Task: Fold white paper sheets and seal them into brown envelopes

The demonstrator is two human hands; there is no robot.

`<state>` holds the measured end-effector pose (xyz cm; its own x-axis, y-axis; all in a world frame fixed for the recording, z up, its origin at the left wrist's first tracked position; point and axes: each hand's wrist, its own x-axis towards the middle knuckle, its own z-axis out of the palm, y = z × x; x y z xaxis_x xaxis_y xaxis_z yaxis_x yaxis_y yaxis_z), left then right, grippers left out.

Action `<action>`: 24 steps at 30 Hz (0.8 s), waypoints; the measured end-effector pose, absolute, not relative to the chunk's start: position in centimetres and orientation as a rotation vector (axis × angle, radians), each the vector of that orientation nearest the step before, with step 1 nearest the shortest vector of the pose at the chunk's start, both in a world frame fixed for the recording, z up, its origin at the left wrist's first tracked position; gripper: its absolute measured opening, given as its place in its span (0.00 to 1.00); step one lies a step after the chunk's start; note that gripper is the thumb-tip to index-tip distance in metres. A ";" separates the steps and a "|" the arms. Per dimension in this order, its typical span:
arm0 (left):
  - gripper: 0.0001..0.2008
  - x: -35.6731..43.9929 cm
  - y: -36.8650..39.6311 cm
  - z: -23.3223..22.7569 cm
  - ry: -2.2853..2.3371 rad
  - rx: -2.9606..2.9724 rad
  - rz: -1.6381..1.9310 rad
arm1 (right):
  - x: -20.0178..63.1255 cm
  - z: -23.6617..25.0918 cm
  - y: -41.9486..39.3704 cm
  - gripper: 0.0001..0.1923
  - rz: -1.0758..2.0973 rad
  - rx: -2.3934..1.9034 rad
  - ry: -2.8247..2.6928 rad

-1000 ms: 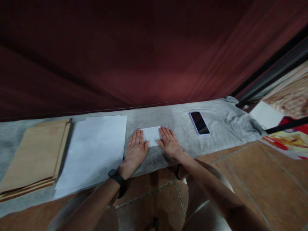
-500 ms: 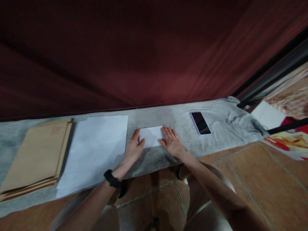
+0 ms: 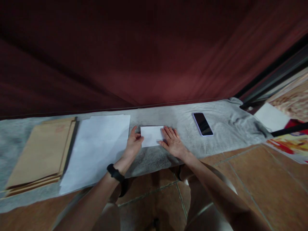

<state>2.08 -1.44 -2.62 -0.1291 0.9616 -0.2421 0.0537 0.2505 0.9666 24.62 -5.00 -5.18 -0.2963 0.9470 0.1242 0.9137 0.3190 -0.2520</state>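
A small folded sheet of white paper lies on the grey cloth in front of me. At its left edge, my left hand has the thumb and a curled finger closed together on the paper, with the index finger standing off to the side. My right hand rests flat over the right end of the paper, its fingers stretched out and the thumb apart. The paper's right edge is hidden under those fingers.
Large white sheets lie left of my hands, with brown envelopes stacked beyond them. To the right is a phone in a light purple case. A dark red curtain hangs behind, and printed packaging lies at far right.
My left index finger has come off the paper's far left corner, and the left hand's fingers have curled in at the left edge. My right hand stays flat in place.
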 end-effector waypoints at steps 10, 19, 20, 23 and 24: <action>0.32 1.9 -1.4 -2.4 1.305 0.848 1.067 | 25.8 -2.2 -4.2 0.26 0.279 -1.424 -2.342; 0.11 2.1 -0.8 -1.3 1.299 1.435 1.162 | 26.9 0.1 -3.2 0.14 0.760 -1.311 -1.658; 0.11 2.2 -0.8 -1.1 1.296 1.431 1.127 | 26.9 0.0 -3.0 0.15 0.812 -1.331 -1.569; 0.12 2.4 -1.0 -0.9 1.281 1.353 0.980 | 26.8 -1.1 -2.1 0.17 0.878 -1.383 -1.347; 0.12 2.6 -1.1 -1.0 1.280 1.322 0.941 | 26.8 -1.5 -1.8 0.18 0.862 -1.398 -1.306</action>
